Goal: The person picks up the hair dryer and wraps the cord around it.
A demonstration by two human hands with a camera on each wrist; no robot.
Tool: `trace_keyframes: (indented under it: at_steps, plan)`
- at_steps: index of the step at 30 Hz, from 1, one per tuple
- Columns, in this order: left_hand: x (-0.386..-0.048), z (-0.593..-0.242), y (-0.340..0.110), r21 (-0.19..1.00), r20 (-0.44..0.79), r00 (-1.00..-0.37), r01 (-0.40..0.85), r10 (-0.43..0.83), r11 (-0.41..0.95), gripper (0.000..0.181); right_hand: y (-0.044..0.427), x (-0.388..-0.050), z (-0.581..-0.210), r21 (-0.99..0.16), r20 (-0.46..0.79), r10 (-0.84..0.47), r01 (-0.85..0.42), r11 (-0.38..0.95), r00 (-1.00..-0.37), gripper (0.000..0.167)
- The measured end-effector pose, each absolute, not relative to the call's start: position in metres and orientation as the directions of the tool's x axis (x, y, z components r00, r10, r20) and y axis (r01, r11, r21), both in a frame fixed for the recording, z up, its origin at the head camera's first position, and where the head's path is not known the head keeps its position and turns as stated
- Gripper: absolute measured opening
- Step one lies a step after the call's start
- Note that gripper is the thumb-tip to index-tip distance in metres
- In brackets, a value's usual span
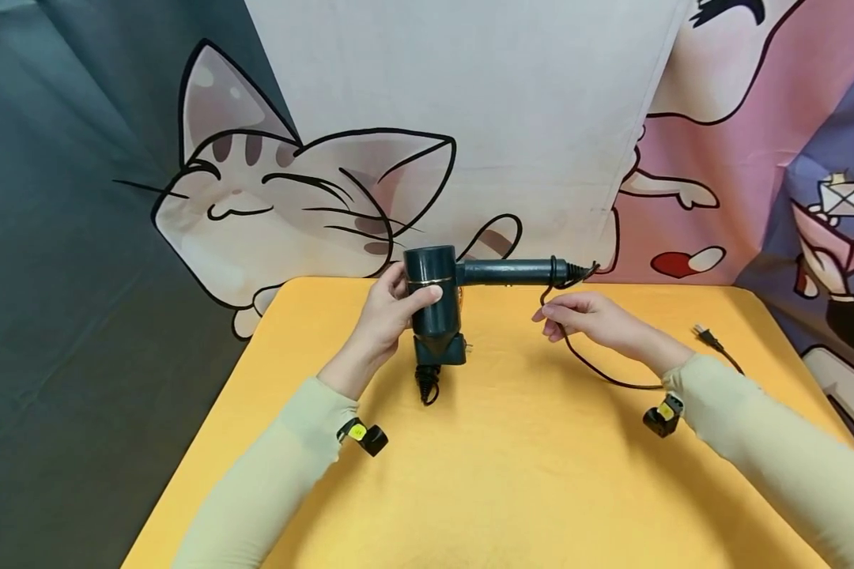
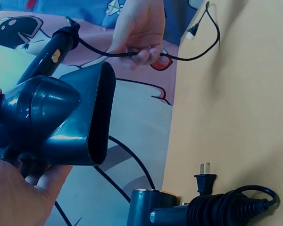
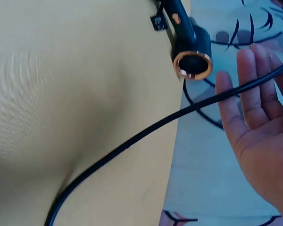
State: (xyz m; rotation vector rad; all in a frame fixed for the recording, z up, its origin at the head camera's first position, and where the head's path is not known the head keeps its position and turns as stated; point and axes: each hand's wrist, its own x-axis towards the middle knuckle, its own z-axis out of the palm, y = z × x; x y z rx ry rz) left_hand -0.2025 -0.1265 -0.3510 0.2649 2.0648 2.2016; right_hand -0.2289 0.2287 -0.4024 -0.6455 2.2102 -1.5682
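Note:
A dark teal hair dryer (image 1: 434, 316) is raised over the table, its handle (image 1: 508, 273) pointing right. My left hand (image 1: 384, 308) grips its barrel, thumb across the front. The left wrist view shows a flat, wide nozzle (image 2: 80, 113) on this dryer. Right of the handle, my right hand (image 1: 591, 320) holds the dryer's black power cord (image 1: 598, 371) between thumb and fingers. In the right wrist view the cord crosses my fingers (image 3: 249, 89). One turn of cord loops round the handle's end. The cord's two-pin plug (image 1: 702, 335) lies at the table's right.
A second dark hair dryer (image 2: 153, 207) lies on the yellow table (image 1: 512, 474), partly hidden behind the held one in the head view. Its cord is wound round its handle, with its plug (image 2: 205, 181) sticking out. A cartoon-printed cloth (image 1: 541, 118) hangs behind the table.

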Motion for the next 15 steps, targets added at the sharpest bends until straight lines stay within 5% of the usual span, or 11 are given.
trace_keyframes:
  at_steps: [7,15]
  plan:
    - [-0.203,-0.351,-0.132,1.0,0.028,-0.964,0.023,0.264,-0.019,0.056,0.239,-0.236,-0.39,-0.933,-0.048,-0.547,-0.159,0.324,-0.836,0.026]
    - [-0.204,-0.354,-0.138,0.999,0.003,-0.943,0.017,0.334,0.039,0.061,0.247,-0.252,-0.355,-0.793,-0.057,-0.612,-0.336,0.508,-0.789,0.008]
